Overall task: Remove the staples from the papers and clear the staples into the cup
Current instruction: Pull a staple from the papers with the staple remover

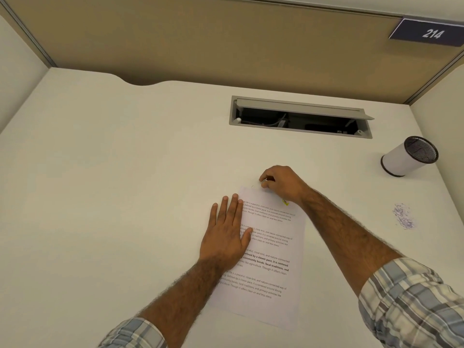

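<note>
Printed papers (266, 249) lie on the white desk in front of me. My left hand (228, 232) lies flat with straight fingers on the sheet's left edge. My right hand (281, 183) is at the top edge of the papers, its fingers curled around a small metal tool (265, 181); a bit of yellow (285, 202) shows under the wrist. A tiny staple (253, 187) seems to lie just off the top left corner. The white cup (408, 156) with a dark inside stands at the far right.
A small heap of pale purple bits (404, 217) lies on the desk right of the papers. An open cable hatch (300, 118) is set into the desk (113, 172) behind the papers. Partition walls close the desk at the back and sides.
</note>
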